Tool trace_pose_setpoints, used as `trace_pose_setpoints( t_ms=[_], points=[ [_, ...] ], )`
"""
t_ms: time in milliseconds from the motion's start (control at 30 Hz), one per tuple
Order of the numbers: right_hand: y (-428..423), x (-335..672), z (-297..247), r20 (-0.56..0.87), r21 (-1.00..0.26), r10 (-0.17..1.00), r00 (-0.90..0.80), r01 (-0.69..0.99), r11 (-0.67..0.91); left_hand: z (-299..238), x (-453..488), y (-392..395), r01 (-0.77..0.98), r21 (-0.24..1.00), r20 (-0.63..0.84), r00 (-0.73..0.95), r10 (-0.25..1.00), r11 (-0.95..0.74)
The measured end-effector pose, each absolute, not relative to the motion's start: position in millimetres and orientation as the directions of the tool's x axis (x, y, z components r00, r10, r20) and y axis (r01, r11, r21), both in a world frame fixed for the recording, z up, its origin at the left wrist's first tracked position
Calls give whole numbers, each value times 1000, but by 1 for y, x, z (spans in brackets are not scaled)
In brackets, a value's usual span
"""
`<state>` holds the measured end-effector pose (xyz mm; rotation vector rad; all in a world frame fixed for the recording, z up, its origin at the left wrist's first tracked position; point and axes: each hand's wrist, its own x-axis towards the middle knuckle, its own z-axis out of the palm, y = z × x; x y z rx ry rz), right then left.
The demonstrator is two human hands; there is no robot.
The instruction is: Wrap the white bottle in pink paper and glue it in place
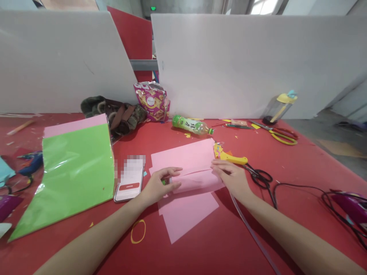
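Observation:
A sheet of pink paper [197,179] is curled into a roll in front of me, over more flat pink sheets [186,225]. Something green shows at the roll's left end, mostly hidden by my fingers. My left hand [159,185] grips that end, thumb and fingers curved around it. At the right end, my right hand [232,177] holds the roll with its fingers bent over the paper. Just beyond my right hand lies a yellow glue gun [231,157], with black-handled scissors [260,177] beside it. A pale ribbon [252,233] runs from under my right wrist toward me.
A phone [130,183] and a packet of green paper [77,172] lie left. At the back are a snack bag [151,101], a green-labelled bottle [190,125], yellow-handled scissors [282,136] and a clear cup [279,109]. A black cord [301,185] crosses the right side.

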<state>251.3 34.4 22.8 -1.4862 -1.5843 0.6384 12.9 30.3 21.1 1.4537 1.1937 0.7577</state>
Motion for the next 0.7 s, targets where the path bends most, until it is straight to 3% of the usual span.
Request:
trace_pose_setpoints(
  t_ms=[67, 133, 233, 300, 400, 467, 600, 700],
  points=[
    [43, 263, 24, 385, -698, 921, 54, 670, 253, 20, 13, 30, 260, 964, -137, 300, 944, 57],
    [53, 279, 24, 460, -492, 887, 45, 845, 212, 19, 13, 30, 256, 965, -137, 300, 944, 58],
    [65, 300, 19, 360, -146, 930, -77, 980, 138, 20, 14, 31, 262, 963, -145, 287, 947, 68],
    [72, 310, 14, 225, -7, 966, -130, 991, 136, 21, 15, 31, 263, 962, -144, 284, 948, 67],
    [80, 316, 9, 73, 30, 986, -150, 988, 148, 23, 15, 32, 272, 960, -140, 285, 948, 60],
    [86, 318, 9, 51, 11, 987, -153, 988, 153, 23, 14, 32, 280, 959, -135, 289, 948, 51],
    [92, 323, 16, 87, -21, 983, -160, 987, 162, 21, 13, 32, 271, 961, -139, 306, 942, 54],
    [88, 325, 32, 212, -126, 969, -131, 979, 160, 21, 13, 32, 260, 964, -138, 310, 941, 56]
  ],
)
